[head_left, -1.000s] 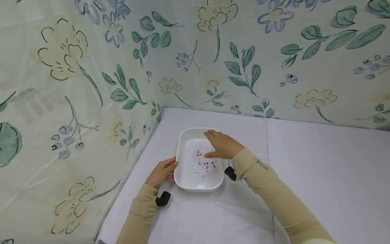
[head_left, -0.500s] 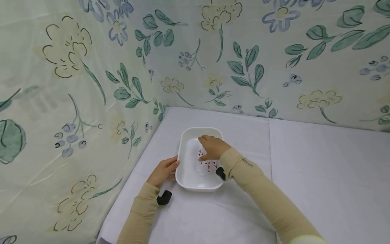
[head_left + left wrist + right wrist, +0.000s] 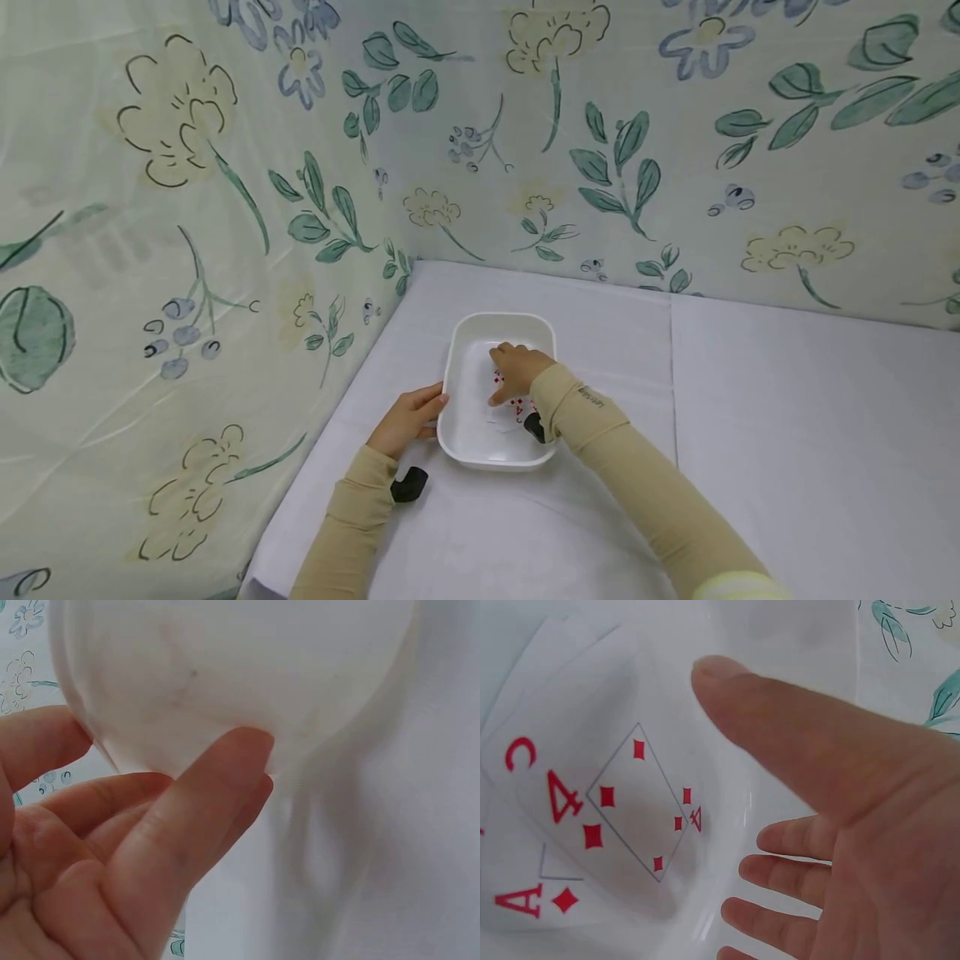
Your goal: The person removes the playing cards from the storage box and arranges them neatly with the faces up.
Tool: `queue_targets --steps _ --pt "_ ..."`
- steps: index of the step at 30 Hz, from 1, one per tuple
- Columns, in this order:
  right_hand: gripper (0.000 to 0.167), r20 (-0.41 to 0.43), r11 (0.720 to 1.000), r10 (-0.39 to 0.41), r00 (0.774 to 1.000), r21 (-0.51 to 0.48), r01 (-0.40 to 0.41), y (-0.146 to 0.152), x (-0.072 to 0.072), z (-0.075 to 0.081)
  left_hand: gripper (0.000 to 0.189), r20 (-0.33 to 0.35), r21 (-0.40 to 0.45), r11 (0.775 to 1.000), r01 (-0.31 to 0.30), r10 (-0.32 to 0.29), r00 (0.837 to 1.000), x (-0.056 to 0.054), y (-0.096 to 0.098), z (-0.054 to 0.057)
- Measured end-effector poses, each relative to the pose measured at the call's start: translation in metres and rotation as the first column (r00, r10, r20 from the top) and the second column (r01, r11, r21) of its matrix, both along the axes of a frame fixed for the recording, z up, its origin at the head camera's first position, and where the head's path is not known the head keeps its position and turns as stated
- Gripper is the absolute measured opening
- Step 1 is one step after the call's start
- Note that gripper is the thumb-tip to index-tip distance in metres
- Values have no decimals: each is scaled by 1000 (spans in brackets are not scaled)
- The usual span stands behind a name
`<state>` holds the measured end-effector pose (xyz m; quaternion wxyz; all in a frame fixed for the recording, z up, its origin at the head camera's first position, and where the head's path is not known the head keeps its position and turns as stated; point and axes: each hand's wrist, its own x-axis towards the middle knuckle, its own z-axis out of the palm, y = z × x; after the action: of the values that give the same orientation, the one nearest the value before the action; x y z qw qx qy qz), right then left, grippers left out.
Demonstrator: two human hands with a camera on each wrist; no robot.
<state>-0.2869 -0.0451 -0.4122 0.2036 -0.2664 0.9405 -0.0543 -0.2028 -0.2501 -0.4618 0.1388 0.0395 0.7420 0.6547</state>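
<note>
A white tray (image 3: 480, 458) with rounded corners lies on the white cloth in the head view. Several playing cards (image 3: 502, 418) lie in it, partly hidden by my right hand. In the right wrist view the top one is a four of diamonds (image 3: 634, 802), with an ace of diamonds (image 3: 525, 904) peeking out beside it. My left hand (image 3: 402, 423) holds the tray's left side, thumb (image 3: 217, 776) against the outer wall. Over the cards is my right hand (image 3: 519, 369), thumb and fingers spread apart, with nothing between them.
White cloth (image 3: 787, 450) covers the table around the tray. Flower-patterned fabric (image 3: 480, 150) hangs behind and at the left as a wall. A black wrist camera (image 3: 408, 485) sits on my left wrist, another black camera (image 3: 534, 427) on the right.
My right hand has moved left and down into the tray, over the cards, covering more of them. My left hand stays at the tray's side. The head view has shifted slightly.
</note>
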Motion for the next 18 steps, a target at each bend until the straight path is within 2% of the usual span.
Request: queue_targets --steps 6,13,18 --pt "85 -12 998 -3 1000 55 4 -2 2 -10 46 13 29 999 15 -15 1000 0 1 4" --pt "82 -34 995 -10 999 103 14 -3 5 -20 46 21 27 999 33 -34 999 8 6 24" --pt "87 -47 992 1 999 123 5 -5 7 -21 46 25 22 999 35 -36 999 9 6 27"
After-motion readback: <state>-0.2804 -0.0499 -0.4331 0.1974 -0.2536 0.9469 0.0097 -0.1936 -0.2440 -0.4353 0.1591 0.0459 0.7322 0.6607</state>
